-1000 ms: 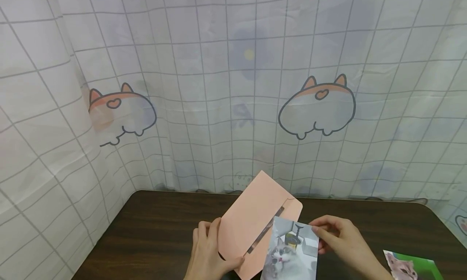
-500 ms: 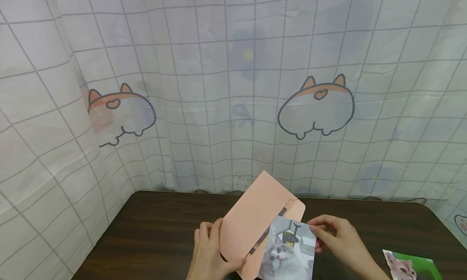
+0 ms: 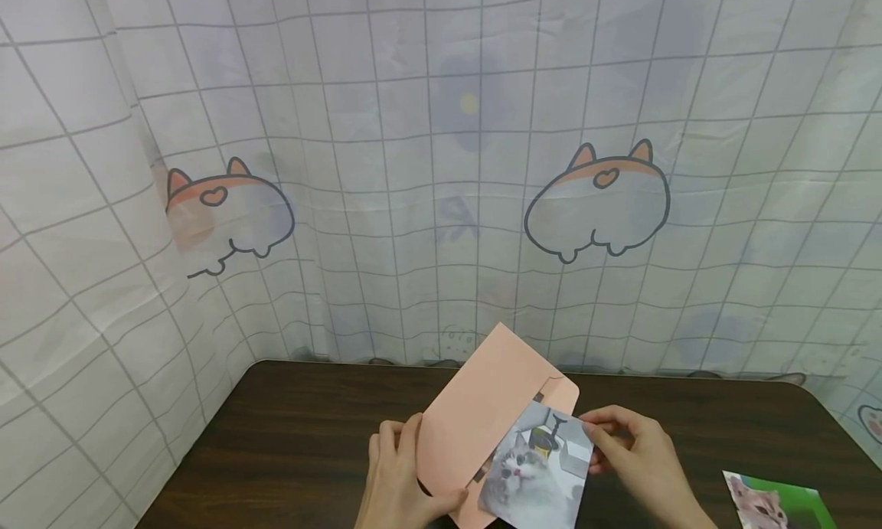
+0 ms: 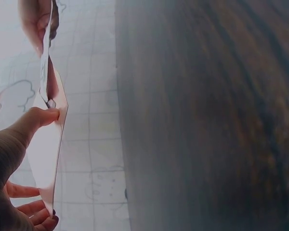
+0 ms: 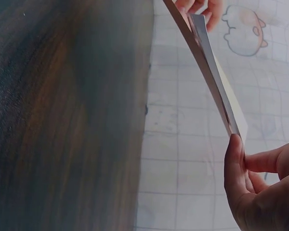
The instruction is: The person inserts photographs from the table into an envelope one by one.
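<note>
My left hand [image 3: 403, 471] grips the lower left end of a pale pink envelope [image 3: 475, 399], thumb on the front face and fingers behind. The envelope is held tilted, its mouth facing right and parted. A dark strip of something inside shows in the mouth. My right hand [image 3: 637, 456] pinches the upper right corner of a cat photo card [image 3: 534, 475] between thumb and fingers. The card's left edge lies along the envelope's mouth and overlaps it. In the left wrist view the thumb [image 4: 36, 120] presses near the card's lower corner; in the right wrist view, card [image 5: 214, 67] and envelope appear edge-on.
Another cat card with a green background [image 3: 779, 502] lies at the front right of the dark wooden table [image 3: 289, 437]. A white gridded curtain [image 3: 386, 207] with corgi drawings hangs behind and to the left of the table.
The photo card has moved left and tilted, and now covers more of the envelope's mouth. The right hand has shifted slightly left with it; the envelope has moved slightly right.
</note>
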Available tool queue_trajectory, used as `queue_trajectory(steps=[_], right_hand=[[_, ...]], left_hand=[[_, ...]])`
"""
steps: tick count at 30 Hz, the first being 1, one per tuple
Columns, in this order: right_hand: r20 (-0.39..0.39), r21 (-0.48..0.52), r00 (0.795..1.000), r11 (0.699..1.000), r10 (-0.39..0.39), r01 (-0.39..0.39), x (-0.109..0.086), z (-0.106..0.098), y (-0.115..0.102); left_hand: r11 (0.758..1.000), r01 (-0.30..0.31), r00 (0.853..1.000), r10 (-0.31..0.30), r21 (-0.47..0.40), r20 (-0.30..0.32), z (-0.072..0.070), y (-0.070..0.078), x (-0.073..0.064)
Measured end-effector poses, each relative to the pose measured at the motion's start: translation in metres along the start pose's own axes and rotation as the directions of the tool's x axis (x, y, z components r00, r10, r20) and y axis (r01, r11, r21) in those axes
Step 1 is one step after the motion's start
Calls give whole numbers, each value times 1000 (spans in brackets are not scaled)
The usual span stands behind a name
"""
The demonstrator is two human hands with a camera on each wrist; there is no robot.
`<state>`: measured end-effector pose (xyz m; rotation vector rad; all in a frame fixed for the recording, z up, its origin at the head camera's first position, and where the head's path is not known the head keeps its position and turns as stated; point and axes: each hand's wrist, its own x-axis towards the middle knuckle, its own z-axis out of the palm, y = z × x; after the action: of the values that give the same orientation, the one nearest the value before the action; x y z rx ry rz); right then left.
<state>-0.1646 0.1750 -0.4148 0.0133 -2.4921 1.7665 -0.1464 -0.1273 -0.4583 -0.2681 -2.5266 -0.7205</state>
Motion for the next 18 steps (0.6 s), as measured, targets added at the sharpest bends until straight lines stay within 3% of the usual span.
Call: queue_trajectory(steps=[10,18], right_hand=[[-103,0,994,999,-43,43,-4,8,0],[-138,-88,988,995,-66,54,-7,8,-3]], left_hand=[[999,-41,998,42,19,-50,3,0,-1],[1000,-25,999,25,12,-34,3,2,-2]])
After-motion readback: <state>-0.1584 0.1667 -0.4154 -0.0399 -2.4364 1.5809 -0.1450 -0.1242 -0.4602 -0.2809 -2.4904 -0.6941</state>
